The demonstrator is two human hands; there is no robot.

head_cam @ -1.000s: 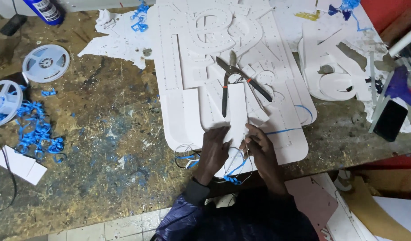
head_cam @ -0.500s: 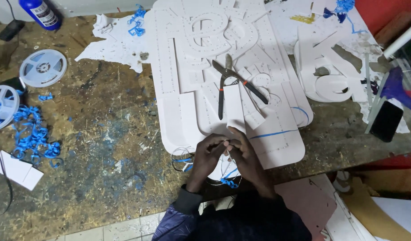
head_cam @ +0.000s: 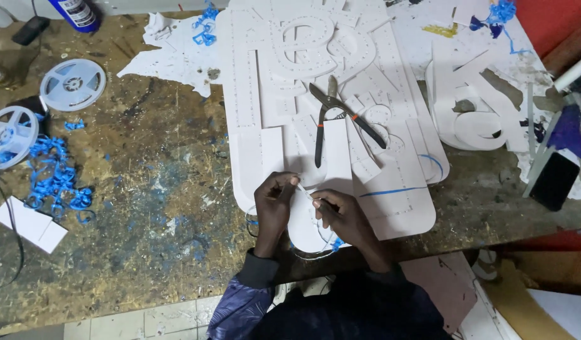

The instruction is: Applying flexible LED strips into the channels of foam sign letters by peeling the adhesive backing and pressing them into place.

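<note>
My left hand (head_cam: pixel 275 201) and my right hand (head_cam: pixel 344 217) meet at the near edge of a big white sign panel (head_cam: pixel 397 208) with cut-out letters. Between the fingertips of both hands runs a thin white strip (head_cam: pixel 303 191). My right hand also seems to pinch a small dark tool; I cannot make it out. A thin wire loops under my hands at the panel's rim. Black tin snips (head_cam: pixel 331 119) lie open on the panel just beyond my hands. A blue line (head_cam: pixel 391 191) crosses the panel to the right.
Two white tape reels (head_cam: pixel 73 84) (head_cam: pixel 10 135) and blue film scraps (head_cam: pixel 54 182) lie at the left of the worn workbench. A blue spray can (head_cam: pixel 76 12) stands far left. White cut letters (head_cam: pixel 473 116) and a dark phone (head_cam: pixel 555 179) sit right.
My hands have come together over the panel's near edge and shifted slightly left. The camera view has drifted; the snips have not moved.
</note>
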